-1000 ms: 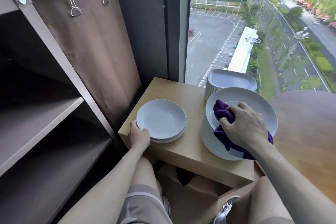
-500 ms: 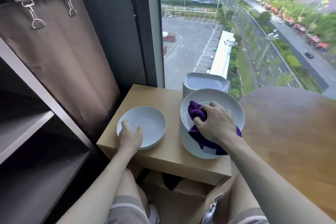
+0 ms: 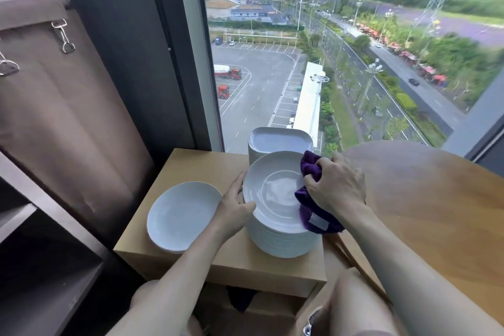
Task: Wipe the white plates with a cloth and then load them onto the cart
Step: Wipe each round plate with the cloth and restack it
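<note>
- A small wooden table of pale wood is seen in the middle of the view and is taken as the landmark.
- A tall stack of round white plates is set on the right half of the small wooden table, close to its near edge.
- The top plate is carried by that stack, and its left rim juts out past the plates beneath.
- The left rim of the top plate is gripped by the left hand, with the thumb laid over the rim and the fingers run along its outer edge.
- A purple cloth is bunched in the curled fingers of the right hand and pressed on the right side of the top plate.
- A low pile of white plates is placed on the left half of the small wooden table, just beside the left wrist.
- A stack of square white plates is found at the far edge of the small wooden table, behind the round stack.
- The cart, with dark shelves and a brown cover, is stood to the left of the small wooden table.
- A round wooden table is seen to the right of the small wooden table.
- A window is seen beyond its far edge.
</note>
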The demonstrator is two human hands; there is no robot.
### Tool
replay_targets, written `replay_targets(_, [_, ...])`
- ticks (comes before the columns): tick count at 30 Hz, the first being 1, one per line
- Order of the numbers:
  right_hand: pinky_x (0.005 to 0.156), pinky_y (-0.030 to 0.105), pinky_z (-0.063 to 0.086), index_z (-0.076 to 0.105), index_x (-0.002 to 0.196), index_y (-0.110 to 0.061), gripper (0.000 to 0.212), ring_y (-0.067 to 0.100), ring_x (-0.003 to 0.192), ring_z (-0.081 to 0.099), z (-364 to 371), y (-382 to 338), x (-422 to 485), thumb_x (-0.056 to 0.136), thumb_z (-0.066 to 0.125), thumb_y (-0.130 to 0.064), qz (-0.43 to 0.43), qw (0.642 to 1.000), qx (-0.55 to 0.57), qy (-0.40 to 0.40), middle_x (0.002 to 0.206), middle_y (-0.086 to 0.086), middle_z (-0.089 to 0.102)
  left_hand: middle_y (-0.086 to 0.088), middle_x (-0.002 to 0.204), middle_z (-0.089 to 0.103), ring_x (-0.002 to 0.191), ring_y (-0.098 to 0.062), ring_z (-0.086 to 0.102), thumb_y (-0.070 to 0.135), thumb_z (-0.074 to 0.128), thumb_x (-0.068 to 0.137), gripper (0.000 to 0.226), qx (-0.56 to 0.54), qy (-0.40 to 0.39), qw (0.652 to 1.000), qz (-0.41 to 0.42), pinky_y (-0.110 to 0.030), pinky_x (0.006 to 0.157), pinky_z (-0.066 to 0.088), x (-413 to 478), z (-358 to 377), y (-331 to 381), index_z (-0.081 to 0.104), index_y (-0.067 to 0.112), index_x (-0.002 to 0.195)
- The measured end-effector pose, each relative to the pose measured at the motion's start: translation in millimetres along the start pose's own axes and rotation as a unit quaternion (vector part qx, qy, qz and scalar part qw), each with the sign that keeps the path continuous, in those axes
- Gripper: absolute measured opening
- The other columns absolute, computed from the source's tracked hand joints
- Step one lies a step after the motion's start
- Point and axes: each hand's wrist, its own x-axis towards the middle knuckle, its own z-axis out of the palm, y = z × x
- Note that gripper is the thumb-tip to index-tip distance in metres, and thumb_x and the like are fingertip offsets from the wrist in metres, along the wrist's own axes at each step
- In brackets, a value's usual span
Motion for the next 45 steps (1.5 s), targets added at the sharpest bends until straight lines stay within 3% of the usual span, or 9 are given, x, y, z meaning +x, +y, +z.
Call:
replay_targets(5, [0.091,0.045,0.036,0.064,0.107,-0.022,0.036,0.027,0.110,0.052,15.4,-9.9,11.3,0.089,0.049,-0.050,-0.032,0.997,-0.063,-0.017,0.116,0.004,0.056,0.029,0.140,0.059,0.132,0.008,0.052,0.028,0.061,0.063,0.085,-0.054,-0.024,0.998,-0.013,-0.026,0.107,0.049,2.4,-3.1,-4.4,0.051,0.058,0.141])
replay_targets(8, [0.092,0.048,0.038,0.063,0.112,-0.020,0.037,0.029,0.113,0.052,23.7,-20.5,18.3,0.090,0.052,-0.047,-0.036,0.995,-0.091,-0.023,0.122,0.007,0.055,0.032,0.133,0.062,0.129,0.007,0.055,0.030,0.066,0.059,0.074,-0.071,-0.043,0.996,-0.015,-0.017,0.095,0.050,3.7,-3.8,-4.2,0.058,0.074,0.119])
replay_targets(13, [0.098,0.053,0.037,0.058,0.121,-0.018,0.041,0.033,0.120,0.049,35.0,-44.4,26.3,0.091,0.055,-0.046,-0.051,0.994,-0.084,-0.044,0.131,0.008,0.050,0.018,0.140,0.064,0.133,-0.004,0.056,-0.002,0.061,0.064,0.097,-0.094,-0.060,0.993,-0.032,-0.022,0.099,0.051,11.7,-8.2,-13.1,0.046,0.039,0.151])
replay_targets(17, [0.093,0.050,0.036,0.058,0.122,-0.024,0.035,0.029,0.120,0.045,43.9,-71.3,18.2,0.092,0.051,-0.041,-0.109,0.991,0.018,-0.073,0.130,0.001,0.049,0.004,0.149,0.058,0.138,-0.012,0.053,-0.005,0.061,0.066,0.101,-0.109,-0.063,0.991,-0.039,-0.028,0.106,0.049,10.7,-7.4,-12.3,0.035,0.023,0.159])
replay_targets(22, [0.096,0.051,0.033,0.058,0.124,-0.035,0.038,0.023,0.122,0.043,38.8,-75.2,-2.8,0.089,0.047,-0.047,-0.204,0.968,0.049,-0.138,0.127,-0.009,0.051,0.016,0.146,0.055,0.134,0.003,0.051,-0.003,0.063,0.070,0.095,-0.110,-0.063,0.991,-0.034,-0.024,0.107,0.045,8.3,-7.4,-12.5,0.034,0.031,0.154])
replay_targets(30, [0.094,0.049,0.036,0.055,0.116,-0.040,0.040,0.022,0.116,0.043,9.2,-50.2,-32.2,0.083,0.043,-0.057,-0.290,0.927,0.008,-0.238,0.112,-0.010,0.049,0.009,0.150,0.053,0.139,-0.003,0.048,-0.006,0.069,0.067,0.099,-0.091,-0.063,0.993,-0.046,-0.032,0.119,0.039,7.3,-12.2,-12.4,0.035,0.029,0.153])
replay_targets(36, [0.079,0.041,0.029,0.058,0.094,-0.033,0.024,0.019,0.095,0.039,-9.6,-13.2,-29.1,0.079,0.045,-0.048,-0.296,0.930,-0.086,-0.202,0.095,-0.008,0.045,0.014,0.151,0.053,0.142,-0.002,0.045,-0.001,0.065,0.061,0.097,-0.098,-0.047,0.993,-0.039,-0.040,0.120,0.040,6.3,-14.9,-11.7,0.046,0.032,0.150])
replay_targets(42, [0.082,0.044,0.035,0.058,0.094,-0.026,0.023,0.027,0.108,0.046,-13.4,14.7,5.6,0.084,0.050,-0.045,-0.189,0.960,-0.164,-0.129,0.108,0.000,0.050,0.040,0.142,0.049,0.134,0.019,0.041,0.016,0.058,0.070,0.091,-0.039,-0.046,0.998,-0.021,-0.023,0.112,0.040,-1.2,-6.0,-7.3,0.039,0.046,0.154])
replay_targets(45, [0.090,0.049,0.035,0.053,0.094,-0.023,0.020,0.030,0.113,0.047,0.9,0.0,17.3,0.087,0.054,-0.042,-0.180,0.964,-0.172,-0.095,0.117,0.004,0.052,0.037,0.149,0.043,0.131,0.025,0.038,0.016,0.059,0.077,0.090,-0.015,-0.041,0.999,-0.015,-0.022,0.116,0.036,-2.7,-3.8,-2.2,0.032,0.042,0.160])
